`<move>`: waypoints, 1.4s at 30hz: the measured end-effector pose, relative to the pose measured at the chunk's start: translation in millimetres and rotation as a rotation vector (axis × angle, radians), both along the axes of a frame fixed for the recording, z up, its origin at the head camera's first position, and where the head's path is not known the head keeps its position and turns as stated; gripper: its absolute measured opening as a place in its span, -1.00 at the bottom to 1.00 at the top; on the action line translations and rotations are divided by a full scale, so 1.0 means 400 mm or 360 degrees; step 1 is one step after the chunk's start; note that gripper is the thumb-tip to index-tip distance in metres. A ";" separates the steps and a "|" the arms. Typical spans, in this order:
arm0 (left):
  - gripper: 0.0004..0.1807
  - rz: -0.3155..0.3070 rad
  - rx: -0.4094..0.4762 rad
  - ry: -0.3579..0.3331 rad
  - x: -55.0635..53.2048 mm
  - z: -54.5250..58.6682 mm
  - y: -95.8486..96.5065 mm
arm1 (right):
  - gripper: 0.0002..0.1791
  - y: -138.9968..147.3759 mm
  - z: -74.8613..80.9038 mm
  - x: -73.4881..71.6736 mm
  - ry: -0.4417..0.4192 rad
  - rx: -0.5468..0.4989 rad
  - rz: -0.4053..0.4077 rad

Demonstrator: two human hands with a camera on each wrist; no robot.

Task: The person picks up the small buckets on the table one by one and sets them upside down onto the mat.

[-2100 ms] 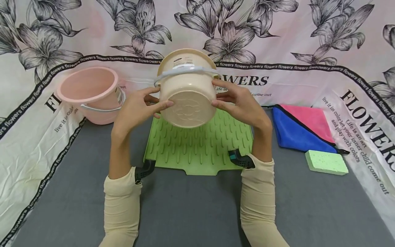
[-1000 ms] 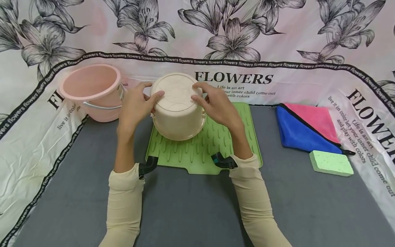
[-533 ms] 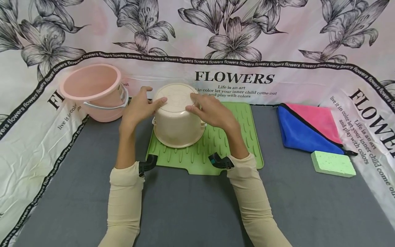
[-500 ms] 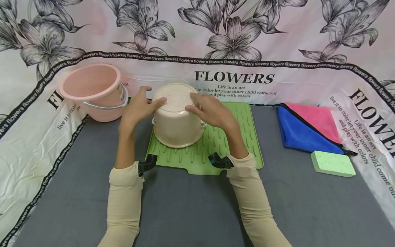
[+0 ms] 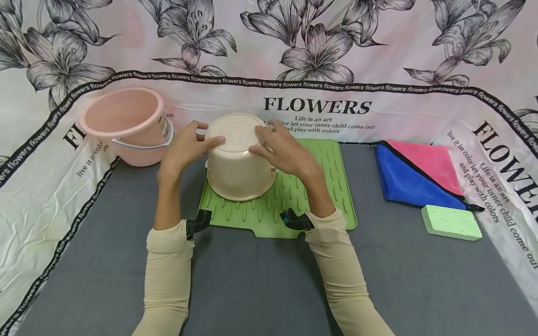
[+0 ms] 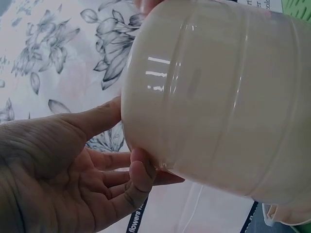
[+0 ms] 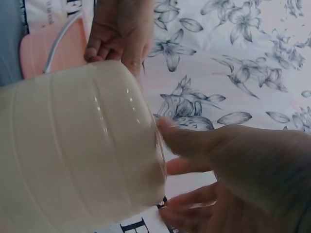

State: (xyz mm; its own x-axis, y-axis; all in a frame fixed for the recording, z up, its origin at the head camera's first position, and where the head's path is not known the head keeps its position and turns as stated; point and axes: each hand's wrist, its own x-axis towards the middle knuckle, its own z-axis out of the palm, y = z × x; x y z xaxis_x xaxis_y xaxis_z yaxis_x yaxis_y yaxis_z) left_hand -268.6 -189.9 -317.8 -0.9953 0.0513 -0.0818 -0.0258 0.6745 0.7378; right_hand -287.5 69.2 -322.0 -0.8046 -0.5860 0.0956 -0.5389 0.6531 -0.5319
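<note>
A cream plastic bucket (image 5: 241, 172) stands upside down on a green ridged mat (image 5: 317, 196), its round base facing up. My left hand (image 5: 185, 147) holds it at the left of the base, thumb on top and fingers round the side. Opposite, my right hand (image 5: 287, 149) pinches the base's right edge, one finger lifted. In the left wrist view the left hand's thumb (image 6: 99, 119) touches the base edge, with fingers curled against the far side. The right wrist view shows the right hand's thumb (image 7: 187, 141) at the base rim, slightly blurred. The bucket's mouth is hidden.
A pink bucket (image 5: 138, 147) with a pale handle stands upright at the back left. At the right lie a folded blue and pink cloth (image 5: 414, 175) and a light green sponge (image 5: 451, 222). A flower-printed sheet (image 5: 378, 65) covers the back and both sides.
The cream bucket has been lowered and tipped from being held up with its base toward me to standing base up on the mat. Lately, my right hand's fingers have spread slightly.
</note>
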 end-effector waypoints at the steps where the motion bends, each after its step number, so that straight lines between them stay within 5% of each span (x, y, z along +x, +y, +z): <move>1: -0.11 0.0002 -0.0003 -0.0001 0.000 0.001 0.000 | -0.27 -0.003 0.001 0.000 0.0019 -0.0010 0.0003; 6: -0.13 0.0002 -0.0031 -0.0005 0.001 0.003 0.000 | -0.30 -0.014 -0.005 -0.003 0.0119 0.0051 0.0127; 13: -0.14 -0.0005 -0.0071 0.0000 0.001 0.003 0.003 | -0.64 -0.013 -0.005 -0.007 0.0257 0.0108 0.0216; 42: -0.18 0.0005 -0.0110 0.0124 0.016 0.004 -0.015 | -0.40 -0.015 -0.003 0.002 0.0135 0.0141 0.0155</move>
State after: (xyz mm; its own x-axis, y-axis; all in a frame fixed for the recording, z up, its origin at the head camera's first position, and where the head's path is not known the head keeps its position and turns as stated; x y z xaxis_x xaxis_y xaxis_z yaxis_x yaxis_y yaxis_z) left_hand -262.2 -195.8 -316.4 -0.9990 0.0452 -0.0072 0.0277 0.7240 0.6892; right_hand -286.7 63.2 -323.4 -0.7346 -0.6702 0.1054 -0.6428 0.6379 -0.4241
